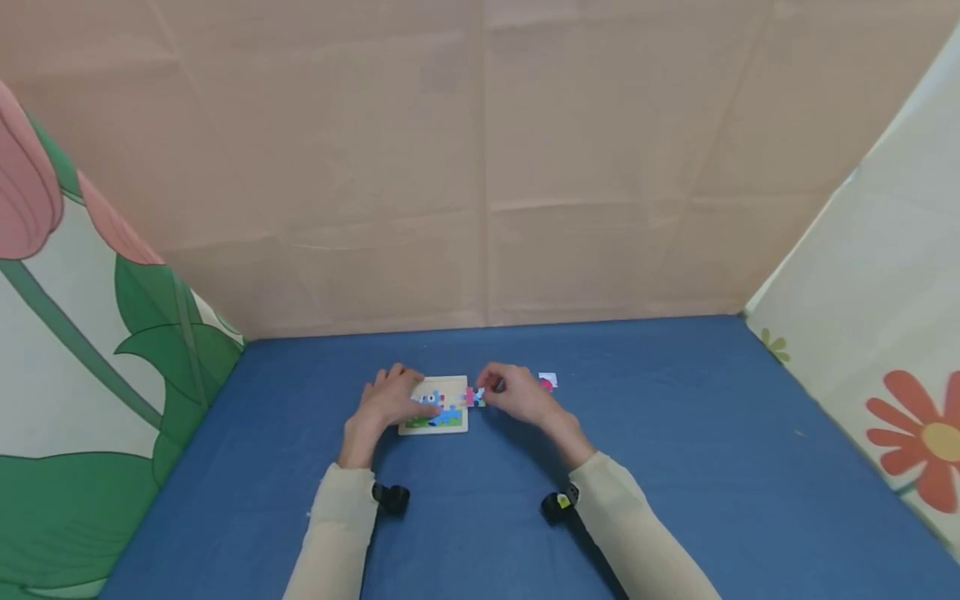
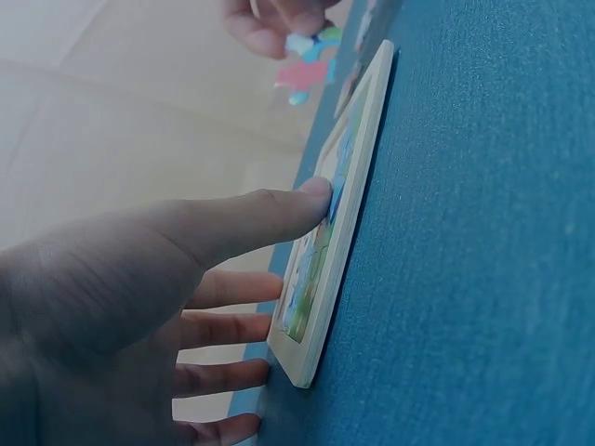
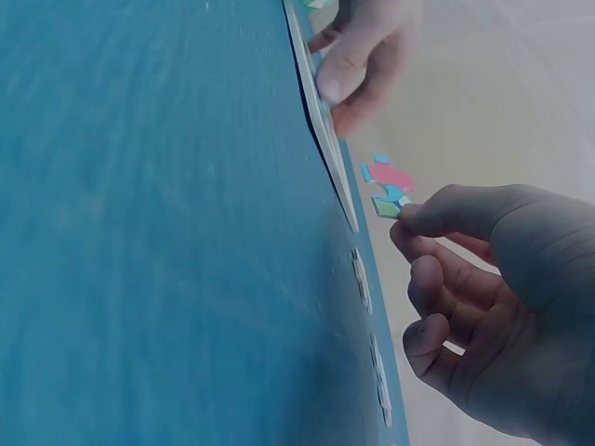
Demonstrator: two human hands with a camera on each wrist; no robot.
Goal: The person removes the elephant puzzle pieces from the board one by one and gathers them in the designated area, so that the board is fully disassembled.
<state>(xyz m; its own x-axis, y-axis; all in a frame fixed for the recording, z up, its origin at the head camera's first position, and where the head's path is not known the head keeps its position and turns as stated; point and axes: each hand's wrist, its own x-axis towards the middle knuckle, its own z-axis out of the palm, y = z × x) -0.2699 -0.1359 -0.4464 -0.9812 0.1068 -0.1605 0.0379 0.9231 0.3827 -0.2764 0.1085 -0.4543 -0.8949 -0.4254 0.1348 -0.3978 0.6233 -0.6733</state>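
Note:
A small wooden puzzle board (image 1: 433,431) lies flat, with blue and green picture pieces in its lower part and bare wood in its upper part. My left hand (image 1: 387,400) lies over its left side. In the left wrist view the thumb (image 2: 311,200) touches the picture, and the other fingers extend nearly straight along the far edge. Just off the board's right edge, my right hand (image 1: 521,393) pinches a pink, blue and green puzzle piece (image 3: 389,177) between thumb and index finger. The piece is held above the table.
A loose white and pink puzzle piece (image 1: 548,381) lies right of the right hand. Two loose pieces show in the right wrist view, a nearer one (image 3: 380,381) and one (image 3: 361,279) closer to the board. A blue cloth (image 1: 480,517) covers the table; a beige wall (image 1: 480,167) stands behind.

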